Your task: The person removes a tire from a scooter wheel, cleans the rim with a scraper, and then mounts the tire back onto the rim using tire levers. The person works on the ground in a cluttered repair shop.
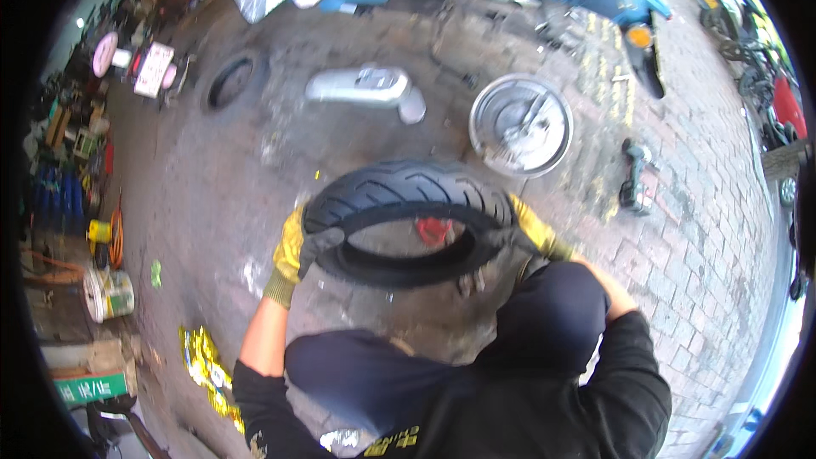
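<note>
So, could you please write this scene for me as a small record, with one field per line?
Left hand: gloved in yellow, gripping the black tire at its left
Right hand: gloved in yellow, gripping the same tire at its right
Seen through its opening: a red object, kind unclear
Beyond it: an elongated silver part and a round metal pan with things inside
Farther left: a second tire
Right side: a drill-like power tool
Left side: a white bucket and gold foil
Ground: dark and stained; brick paving at right

Right side brighter, edges bent
</note>
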`<state>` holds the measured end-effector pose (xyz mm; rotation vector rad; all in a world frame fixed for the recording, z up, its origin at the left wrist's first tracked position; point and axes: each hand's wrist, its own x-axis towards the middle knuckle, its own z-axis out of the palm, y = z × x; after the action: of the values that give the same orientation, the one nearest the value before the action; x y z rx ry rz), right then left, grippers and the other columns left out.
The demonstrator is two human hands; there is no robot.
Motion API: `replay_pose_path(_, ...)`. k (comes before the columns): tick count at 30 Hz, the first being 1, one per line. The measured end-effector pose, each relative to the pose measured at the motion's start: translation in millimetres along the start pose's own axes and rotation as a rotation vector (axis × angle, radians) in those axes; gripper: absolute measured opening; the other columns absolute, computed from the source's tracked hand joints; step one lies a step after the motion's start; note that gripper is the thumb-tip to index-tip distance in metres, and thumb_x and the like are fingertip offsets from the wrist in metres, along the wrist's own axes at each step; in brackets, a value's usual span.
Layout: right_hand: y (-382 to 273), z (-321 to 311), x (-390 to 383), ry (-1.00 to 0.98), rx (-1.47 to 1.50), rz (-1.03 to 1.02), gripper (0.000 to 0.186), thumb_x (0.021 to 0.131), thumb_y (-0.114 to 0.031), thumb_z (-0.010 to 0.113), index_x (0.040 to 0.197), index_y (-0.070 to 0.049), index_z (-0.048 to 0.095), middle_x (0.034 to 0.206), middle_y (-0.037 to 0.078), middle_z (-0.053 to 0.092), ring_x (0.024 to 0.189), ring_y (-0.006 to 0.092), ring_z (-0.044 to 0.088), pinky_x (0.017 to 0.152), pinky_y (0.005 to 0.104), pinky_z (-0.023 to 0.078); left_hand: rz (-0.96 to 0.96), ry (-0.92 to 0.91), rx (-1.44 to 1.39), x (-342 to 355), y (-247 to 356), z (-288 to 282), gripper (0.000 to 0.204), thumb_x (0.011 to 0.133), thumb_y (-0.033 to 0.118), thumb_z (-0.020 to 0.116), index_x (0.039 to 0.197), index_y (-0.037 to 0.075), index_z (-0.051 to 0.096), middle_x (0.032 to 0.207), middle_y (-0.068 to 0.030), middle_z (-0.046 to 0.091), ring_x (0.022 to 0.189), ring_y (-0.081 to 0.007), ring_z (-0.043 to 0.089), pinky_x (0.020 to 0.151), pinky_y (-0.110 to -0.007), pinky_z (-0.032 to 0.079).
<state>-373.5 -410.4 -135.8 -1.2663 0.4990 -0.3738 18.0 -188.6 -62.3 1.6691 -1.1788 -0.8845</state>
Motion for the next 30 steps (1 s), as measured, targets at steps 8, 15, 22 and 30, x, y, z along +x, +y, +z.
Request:
replay_pose_path(8,-57,-87,-32,0.516,-0.001,-0.122,0.081,0.091,-0.033,0.078,0.153,0.002,0.040,0.145,0.015,0.055,0.134,0.0222,0.051,0.114,0.0363,0.039,-0.119,-0.036,-0.006,136,119,99,0.060,0.090,0.041,0.077,0.130,-0.001,0.063,0.119,-0.0089,0.071,0.107,-0.0177,0.066,0.094,-0.033,0.053)
replay_pose_path(15,-70,-210,-26,0.656,-0.199,-0.172,0.074,0.095,-0.037,0.074,0.151,0.002,0.044,0.139,0.017,0.061,0.127,0.0220,0.057,0.109,0.0347,0.044,-0.125,-0.066,-0.111,242,76,204,0.058,0.099,0.046,0.067,0.135,0.000,0.062,0.125,-0.0087,0.070,0.113,-0.0163,0.064,0.100,-0.031,0.050)
replay_pose_path(22,-68,-264,-12,0.683,-0.290,-0.079,0.074,0.098,-0.049,0.067,0.146,0.004,0.051,0.141,0.020,0.061,0.132,0.0267,0.055,0.112,0.0366,0.040,-0.234,0.023,0.097,301,11,228,0.064,0.098,0.048,0.068,0.140,0.000,0.059,0.132,-0.0099,0.067,0.118,-0.0181,0.063,0.104,-0.031,0.048)
replay_pose_path(30,-98,-278,27,0.666,-0.272,-0.061,0.079,0.096,-0.056,0.065,0.146,0.003,0.051,0.142,0.020,0.061,0.133,0.0262,0.055,0.113,0.0346,0.039,-0.192,-0.036,0.081,370,15,213,0.069,0.096,0.059,0.062,0.132,0.000,0.063,0.121,-0.0108,0.069,0.109,-0.0182,0.064,0.098,-0.033,0.051)
